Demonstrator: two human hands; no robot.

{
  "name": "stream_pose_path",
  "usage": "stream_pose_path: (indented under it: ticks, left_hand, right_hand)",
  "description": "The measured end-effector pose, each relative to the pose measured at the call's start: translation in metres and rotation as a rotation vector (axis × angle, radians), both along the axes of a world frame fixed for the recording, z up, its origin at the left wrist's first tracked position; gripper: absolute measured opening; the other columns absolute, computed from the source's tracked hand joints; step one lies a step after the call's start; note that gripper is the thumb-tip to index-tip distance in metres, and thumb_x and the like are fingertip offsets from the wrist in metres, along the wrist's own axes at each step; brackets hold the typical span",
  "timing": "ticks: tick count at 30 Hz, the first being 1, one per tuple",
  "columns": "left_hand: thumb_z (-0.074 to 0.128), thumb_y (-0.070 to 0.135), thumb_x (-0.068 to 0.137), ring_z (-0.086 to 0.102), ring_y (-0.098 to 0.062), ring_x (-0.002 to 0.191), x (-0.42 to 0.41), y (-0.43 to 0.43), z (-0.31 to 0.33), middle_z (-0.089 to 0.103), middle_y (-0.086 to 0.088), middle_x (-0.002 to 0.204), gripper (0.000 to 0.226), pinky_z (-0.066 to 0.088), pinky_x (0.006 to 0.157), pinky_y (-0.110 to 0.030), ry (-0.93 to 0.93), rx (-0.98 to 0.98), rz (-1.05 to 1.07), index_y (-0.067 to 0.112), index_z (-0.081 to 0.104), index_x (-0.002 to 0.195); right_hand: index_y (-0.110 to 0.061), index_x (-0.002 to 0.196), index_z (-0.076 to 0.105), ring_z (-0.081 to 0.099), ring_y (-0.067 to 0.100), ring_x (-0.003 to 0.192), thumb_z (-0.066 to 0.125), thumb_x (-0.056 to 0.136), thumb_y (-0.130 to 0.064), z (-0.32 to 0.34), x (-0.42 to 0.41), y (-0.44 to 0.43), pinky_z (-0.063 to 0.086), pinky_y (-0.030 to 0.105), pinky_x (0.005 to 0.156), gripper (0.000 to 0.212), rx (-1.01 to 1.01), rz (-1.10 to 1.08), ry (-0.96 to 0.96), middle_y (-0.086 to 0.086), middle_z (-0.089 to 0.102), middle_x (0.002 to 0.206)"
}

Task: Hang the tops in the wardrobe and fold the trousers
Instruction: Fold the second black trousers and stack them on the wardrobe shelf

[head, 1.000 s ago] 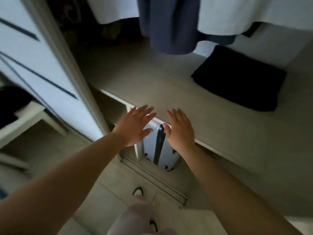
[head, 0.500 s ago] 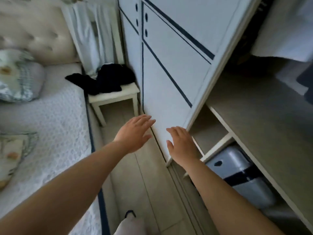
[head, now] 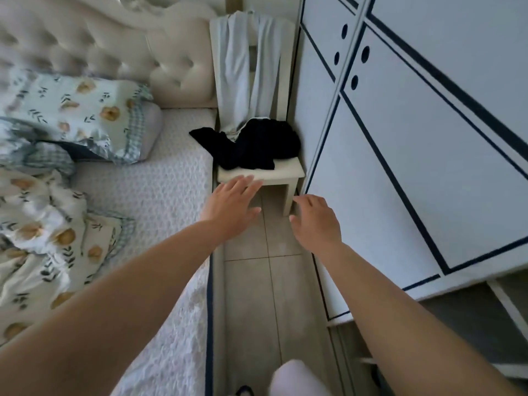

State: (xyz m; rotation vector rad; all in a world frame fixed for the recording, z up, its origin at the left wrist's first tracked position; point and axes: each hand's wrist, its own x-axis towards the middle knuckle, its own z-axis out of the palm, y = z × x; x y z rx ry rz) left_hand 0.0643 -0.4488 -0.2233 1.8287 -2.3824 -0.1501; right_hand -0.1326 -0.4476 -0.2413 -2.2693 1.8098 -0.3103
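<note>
- So: tall white wardrobe with dark blue trim lines (head: 428, 144) fills the right side; the doors in view are shut, with dark oval holes near the top.
- Bed with white textured mattress cover (head: 160, 201) on the left, with a dark blue edge band along the floor side.
- Cream tufted headboard (head: 100, 50) at top left.
- Crumpled floral quilt, white and pale green (head: 37, 224), on the bed; matching floral pillow (head: 85, 110) lies against the headboard.
- Grey tiled floor strip (head: 257, 295) runs between bed and wardrobe.
- Small cream wooden chair (head: 287, 174) stands at the far end of the strip, squeezed between bed and wardrobe.
- Pale blue-grey garment (head: 237, 75) is draped over the chair back and hangs down to the seat.
- Black crumpled garment (head: 257, 147) lies in a heap on the chair seat, one end spilling onto the mattress edge.
- Left hand (head: 231, 207): released, fingers stretched, holds nothing; fingertips at the seat's front edge, contact unclear.
- Right hand (head: 317, 221): released, fingers spread, empty, near the chair's front leg, close to the wardrobe door.
</note>
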Motion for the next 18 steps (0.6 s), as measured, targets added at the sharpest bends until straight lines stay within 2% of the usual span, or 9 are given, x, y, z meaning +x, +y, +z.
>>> stream_pose_path:
  ticks: [7,11,18]
  left_hand:
    - [0.043,0.04,0.096,0.016,-0.017,0.144,0.014,-0.092,-0.012,0.019,0.004,0.156,0.065,0.016,0.116,-0.035,0.016,0.041,0.128,0.026,0.012,0.151]
    - [0.042,0.04,0.097,0.014,-0.017,0.144,0.027,-0.14,-0.013,0.018,0.003,0.157,0.064,0.017,0.117,-0.036,0.027,0.067,0.215,0.027,0.01,0.152]
    - [0.042,0.04,0.097,0.014,-0.017,0.144,0.062,-0.234,-0.018,0.018,0.002,0.157,0.065,0.016,0.116,-0.035,0.0,0.101,0.228,0.027,0.009,0.152]
  right_hand:
    - [-0.017,0.141,0.036,0.032,0.019,0.133,0.046,0.096,-0.031,-0.007,0.026,-0.118,0.031,0.033,0.106,0.049,0.05,0.098,0.001,0.001,0.039,0.142]
    - [-0.015,0.142,0.034,0.029,0.02,0.135,0.044,0.096,-0.032,-0.014,0.04,-0.18,0.03,0.033,0.106,0.05,0.108,0.175,0.062,0.002,0.037,0.145]
    - [-0.017,0.14,0.037,0.032,0.021,0.132,0.038,0.098,-0.037,-0.024,0.077,-0.282,0.033,0.035,0.102,0.047,0.155,0.221,0.081,0.002,0.04,0.142]
